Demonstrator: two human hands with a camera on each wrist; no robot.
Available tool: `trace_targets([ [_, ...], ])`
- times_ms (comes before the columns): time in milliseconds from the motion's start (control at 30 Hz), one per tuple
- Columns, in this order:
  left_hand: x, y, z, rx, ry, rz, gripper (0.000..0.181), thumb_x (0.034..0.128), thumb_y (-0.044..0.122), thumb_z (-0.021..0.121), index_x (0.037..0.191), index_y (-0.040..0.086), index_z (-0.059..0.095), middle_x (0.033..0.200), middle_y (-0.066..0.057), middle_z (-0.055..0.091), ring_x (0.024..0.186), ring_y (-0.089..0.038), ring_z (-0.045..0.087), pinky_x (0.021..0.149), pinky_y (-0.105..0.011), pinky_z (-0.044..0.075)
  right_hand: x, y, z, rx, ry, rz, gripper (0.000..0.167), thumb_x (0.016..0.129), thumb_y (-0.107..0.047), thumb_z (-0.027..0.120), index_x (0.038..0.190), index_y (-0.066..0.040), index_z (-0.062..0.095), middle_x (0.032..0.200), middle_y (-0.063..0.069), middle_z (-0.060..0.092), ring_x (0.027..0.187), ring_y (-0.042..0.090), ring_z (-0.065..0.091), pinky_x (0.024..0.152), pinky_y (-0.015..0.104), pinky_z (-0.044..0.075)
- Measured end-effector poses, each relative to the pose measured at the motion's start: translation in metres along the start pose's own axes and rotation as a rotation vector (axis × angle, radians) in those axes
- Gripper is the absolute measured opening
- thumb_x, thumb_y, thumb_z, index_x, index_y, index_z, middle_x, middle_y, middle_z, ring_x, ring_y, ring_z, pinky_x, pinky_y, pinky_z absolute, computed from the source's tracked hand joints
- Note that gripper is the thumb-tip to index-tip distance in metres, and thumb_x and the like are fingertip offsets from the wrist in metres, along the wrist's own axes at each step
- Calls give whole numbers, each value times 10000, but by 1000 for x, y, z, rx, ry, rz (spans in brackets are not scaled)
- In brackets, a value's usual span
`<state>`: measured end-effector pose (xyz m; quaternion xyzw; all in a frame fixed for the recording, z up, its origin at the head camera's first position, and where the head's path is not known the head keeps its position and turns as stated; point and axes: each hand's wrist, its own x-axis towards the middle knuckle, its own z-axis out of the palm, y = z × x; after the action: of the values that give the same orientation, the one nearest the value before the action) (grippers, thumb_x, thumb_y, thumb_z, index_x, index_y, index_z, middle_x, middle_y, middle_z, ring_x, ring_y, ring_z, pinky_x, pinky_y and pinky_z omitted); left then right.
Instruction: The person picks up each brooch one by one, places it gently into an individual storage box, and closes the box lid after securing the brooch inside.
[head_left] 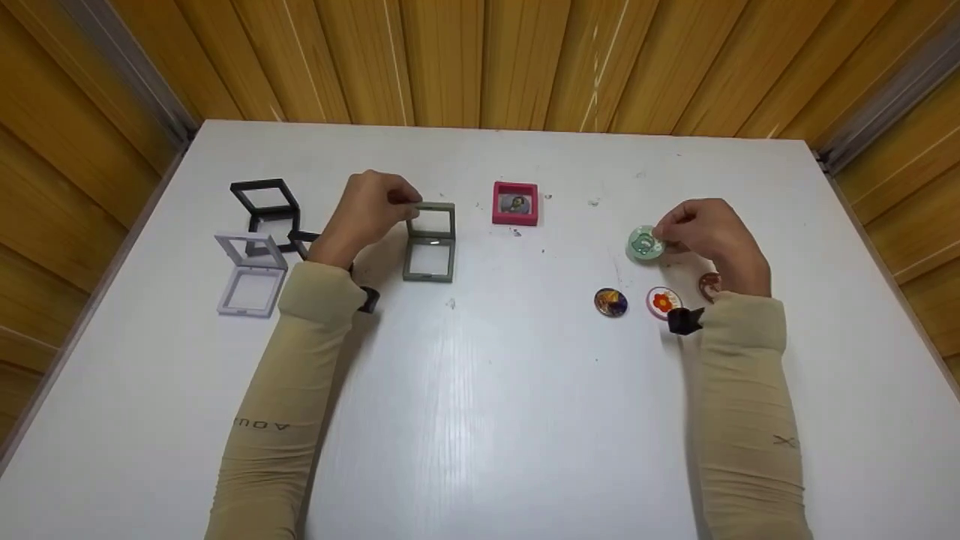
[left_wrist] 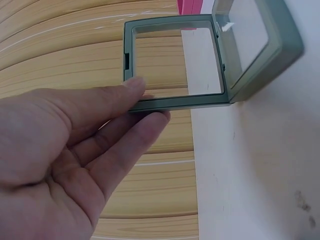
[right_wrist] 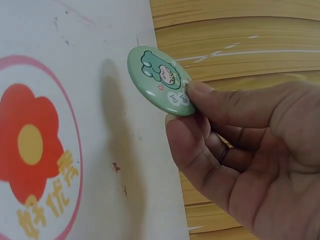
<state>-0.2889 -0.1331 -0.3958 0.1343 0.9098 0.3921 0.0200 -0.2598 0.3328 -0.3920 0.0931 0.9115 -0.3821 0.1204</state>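
My left hand [head_left: 373,208] pinches the raised lid of a green hinged display frame [head_left: 430,259] between thumb and fingers. The frame's lower half lies on the table, and clear film spans both halves, as the left wrist view shows. A round light-green badge [right_wrist: 160,82] with a cartoon figure is pinched at its edge by my right hand [head_left: 712,234], lifted off the table. Below that hand lie a badge with a red flower [head_left: 663,301], a dark colourful badge [head_left: 610,302] and a brown badge [head_left: 708,286], partly hidden by the wrist.
A closed pink frame [head_left: 515,219] with a badge inside stands at the back middle. Behind my left forearm are an opened black frame [head_left: 274,225], an opened white frame [head_left: 251,289] and another dark frame [head_left: 300,240], mostly covered. Wood-patterned panels [head_left: 480,60] border the white table [head_left: 510,412].
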Motion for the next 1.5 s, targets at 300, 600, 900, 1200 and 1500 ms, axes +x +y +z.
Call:
trace_targets([
  [300,1,7,5,-2,-15,-26,167,978,-16,742,1137,3,791,1069,-136,751,975,-242,662,871,-376,555,1,-2,0,-1,-19,-7,286,1043,-187,699,1199,51,672,1131,135,669,944,180,631,896,403,508],
  [600,0,11,11,-17,-18,-24,179,992,0,736,1162,15,789,1081,-126,740,983,-242,651,876,-370,557,2,-5,2,22,-30,-19,302,1041,-193,706,1218,47,665,1135,118,661,964,188,627,908,396,505],
  [900,2,15,21,-39,-28,-3,170,980,-3,750,1142,23,793,1070,-106,745,963,-226,645,864,-345,564,-1,-11,9,22,-14,-48,265,1022,-169,733,1185,35,687,1124,142,673,946,201,649,951,423,522],
  [1200,4,18,27,-45,-44,7,175,978,-6,751,1147,16,792,1070,-110,752,958,-225,658,879,-349,572,-3,-16,14,42,-15,-57,275,1023,-192,724,1183,27,686,1097,114,683,928,173,662,925,389,537],
  [1500,3,21,33,-33,-23,28,176,978,0,753,1150,12,790,1073,-119,755,966,-237,669,885,-344,573,-1,-22,19,64,-24,-52,254,1026,-174,722,1186,18,676,1144,139,668,945,181,667,967,413,532],
])
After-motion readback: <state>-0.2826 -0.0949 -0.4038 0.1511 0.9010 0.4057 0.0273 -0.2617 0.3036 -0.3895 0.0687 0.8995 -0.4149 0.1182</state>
